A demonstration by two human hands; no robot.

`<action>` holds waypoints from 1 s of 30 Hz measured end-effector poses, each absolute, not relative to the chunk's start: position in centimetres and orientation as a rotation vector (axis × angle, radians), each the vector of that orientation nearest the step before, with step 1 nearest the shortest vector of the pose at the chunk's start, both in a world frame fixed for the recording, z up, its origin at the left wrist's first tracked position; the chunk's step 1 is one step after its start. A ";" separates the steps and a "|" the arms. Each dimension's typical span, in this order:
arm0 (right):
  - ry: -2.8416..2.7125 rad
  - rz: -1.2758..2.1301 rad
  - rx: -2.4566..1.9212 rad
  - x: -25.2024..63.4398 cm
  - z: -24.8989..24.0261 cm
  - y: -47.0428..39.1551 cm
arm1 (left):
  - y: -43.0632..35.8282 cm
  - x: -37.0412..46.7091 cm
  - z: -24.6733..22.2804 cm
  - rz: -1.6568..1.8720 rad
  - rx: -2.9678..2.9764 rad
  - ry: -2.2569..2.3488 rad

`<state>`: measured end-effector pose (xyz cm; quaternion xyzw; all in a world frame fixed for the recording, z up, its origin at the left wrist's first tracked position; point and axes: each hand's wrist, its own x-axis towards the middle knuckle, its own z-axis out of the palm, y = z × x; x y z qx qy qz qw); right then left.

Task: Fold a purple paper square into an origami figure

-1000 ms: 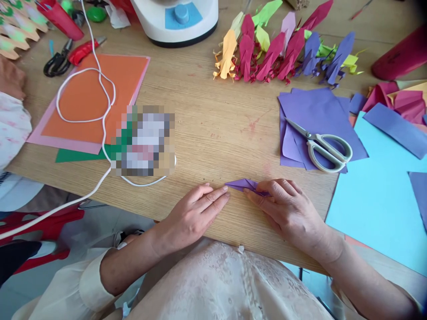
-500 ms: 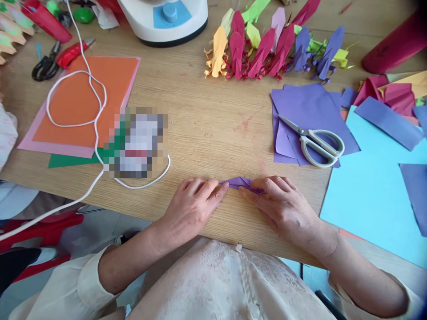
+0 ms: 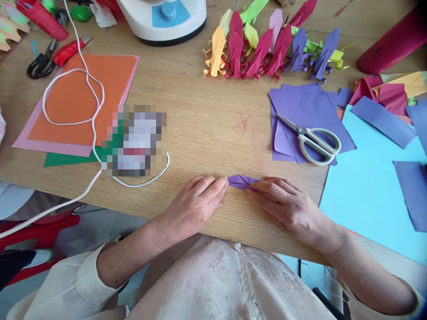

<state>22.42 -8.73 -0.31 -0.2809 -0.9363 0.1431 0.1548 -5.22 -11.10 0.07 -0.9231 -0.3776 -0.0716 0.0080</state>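
Close to the table's near edge lies a narrow, creased piece of folded purple paper [image 3: 240, 181], pointed at its left end. My left hand [image 3: 196, 202] has its fingers pressed together on that left tip. The other end is pinched by my right hand [image 3: 287, 202], thumb below and fingers above, which hide part of the paper. Ahead and to the right, scissors [image 3: 305, 133] with pale handles lie partly open on a stack of purple paper sheets [image 3: 300, 100].
Several folded paper insects [image 3: 263, 53] stand at the back. Left are orange paper [image 3: 66, 93], a white cable [image 3: 95, 120] and a pixelated device [image 3: 138, 142]. A light blue sheet [image 3: 353, 195] covers the right side. A white machine [image 3: 163, 22] stands behind.
My left thumb has slipped from the front of the folded paper, and my left fingers now press its tip. More of the creased middle shows. The view has shifted slightly.
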 end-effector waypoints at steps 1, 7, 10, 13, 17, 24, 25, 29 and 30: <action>-2.688 0.374 -0.797 22.3 -0.3 -8.7 | -11.0 -5.1 0.1 -0.222 -2.898 -1.169; -2.725 0.269 -0.789 22.1 -0.4 -8.9 | -10.9 -4.1 0.6 -0.013 -2.899 -1.216; -2.751 0.247 -0.796 22.1 -0.4 -9.1 | -11.0 -3.6 0.8 0.084 -2.872 -1.229; -2.757 0.245 -0.811 22.0 -0.4 -9.3 | -11.1 -3.3 1.0 0.098 -2.879 -1.210; -2.746 0.249 -0.811 21.8 -0.4 -9.4 | -10.9 -3.2 1.0 0.063 -2.895 -1.249; -2.653 0.250 -0.860 21.5 -0.9 -9.0 | -9.6 -3.0 0.4 -0.370 -2.985 -1.335; -2.645 0.237 -0.863 21.4 -0.9 -9.0 | -9.4 -2.8 0.4 -0.432 -2.975 -1.393; -2.637 0.198 -0.866 21.1 -0.9 -9.1 | -8.2 -1.7 0.3 -0.489 -2.912 -1.705; -2.634 0.200 -0.865 21.0 -0.9 -9.2 | -8.0 -1.4 0.3 -0.450 -2.905 -1.741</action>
